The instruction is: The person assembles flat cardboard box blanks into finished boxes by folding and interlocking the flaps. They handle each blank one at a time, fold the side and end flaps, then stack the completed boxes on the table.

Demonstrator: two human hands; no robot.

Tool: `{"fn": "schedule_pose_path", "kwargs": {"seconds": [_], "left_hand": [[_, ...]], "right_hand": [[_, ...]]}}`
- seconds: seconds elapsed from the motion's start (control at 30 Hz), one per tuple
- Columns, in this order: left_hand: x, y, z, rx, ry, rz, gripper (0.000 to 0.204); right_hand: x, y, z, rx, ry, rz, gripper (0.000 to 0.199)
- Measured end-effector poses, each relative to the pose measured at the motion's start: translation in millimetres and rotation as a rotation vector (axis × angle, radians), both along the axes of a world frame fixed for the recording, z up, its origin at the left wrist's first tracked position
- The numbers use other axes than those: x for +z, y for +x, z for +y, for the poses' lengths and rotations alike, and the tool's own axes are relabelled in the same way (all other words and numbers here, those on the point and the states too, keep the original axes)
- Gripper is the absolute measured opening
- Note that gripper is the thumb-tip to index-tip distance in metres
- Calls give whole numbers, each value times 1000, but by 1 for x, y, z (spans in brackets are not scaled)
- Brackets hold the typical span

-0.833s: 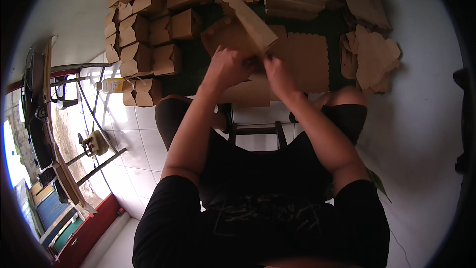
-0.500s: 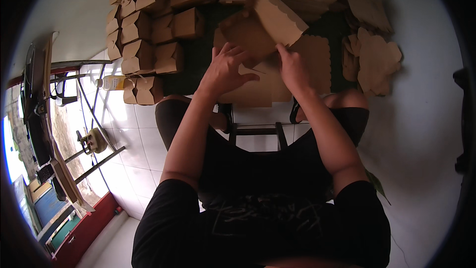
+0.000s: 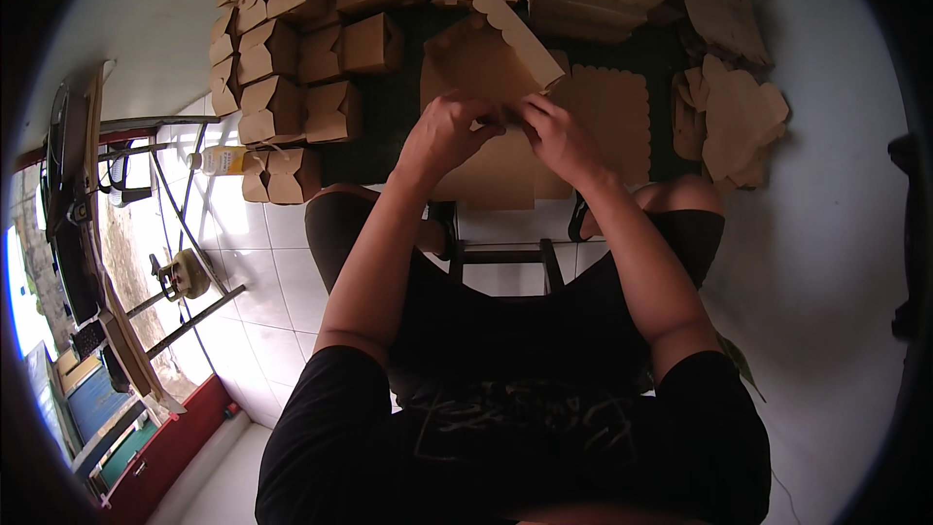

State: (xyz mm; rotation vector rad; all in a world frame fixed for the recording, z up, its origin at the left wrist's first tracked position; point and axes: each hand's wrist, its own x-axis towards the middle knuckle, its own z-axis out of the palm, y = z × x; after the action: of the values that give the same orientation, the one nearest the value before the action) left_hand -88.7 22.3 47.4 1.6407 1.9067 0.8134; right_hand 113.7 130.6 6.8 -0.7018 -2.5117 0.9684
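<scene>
White tiled floor (image 3: 292,262), sunlit at left. Dark mat (image 3: 394,117) ahead. Pale wall (image 3: 836,185) at right. Metal frame (image 3: 175,175) and red-trimmed furniture (image 3: 165,437) at left; stool (image 3: 501,258) below.

Folded brown takeaway boxes (image 3: 292,87) crowd the left; flat cardboard blanks (image 3: 734,112) block the right; dark mat (image 3: 389,117) between lies open.
</scene>
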Motion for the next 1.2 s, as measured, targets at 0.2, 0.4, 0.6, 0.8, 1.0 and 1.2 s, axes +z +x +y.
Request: {"fn": "schedule_pose_path", "kwargs": {"seconds": [0.2, 0.4, 0.6, 0.8, 1.0, 1.2], "left_hand": [[1, 1, 3, -47, 32, 44, 21], [0, 3, 4, -63, 82, 31, 45], [-3, 4, 9, -92, 69, 63, 52], [-11, 11, 11, -71, 93, 62, 43], [-14, 4, 12, -56, 64, 34, 47], [-14, -5, 11, -86, 103, 148, 23]], "right_hand": [[-7, 3, 4, 15, -85, 18, 45], [-13, 4, 9, -43, -74, 38, 50], [-12, 7, 10, -67, -67, -11, 43], [-19, 8, 11, -48, -40, -61, 38], [-26, 7, 16, -108, -8, -11, 38], [-16, 8, 16, -144, -32, 29, 29]]}}
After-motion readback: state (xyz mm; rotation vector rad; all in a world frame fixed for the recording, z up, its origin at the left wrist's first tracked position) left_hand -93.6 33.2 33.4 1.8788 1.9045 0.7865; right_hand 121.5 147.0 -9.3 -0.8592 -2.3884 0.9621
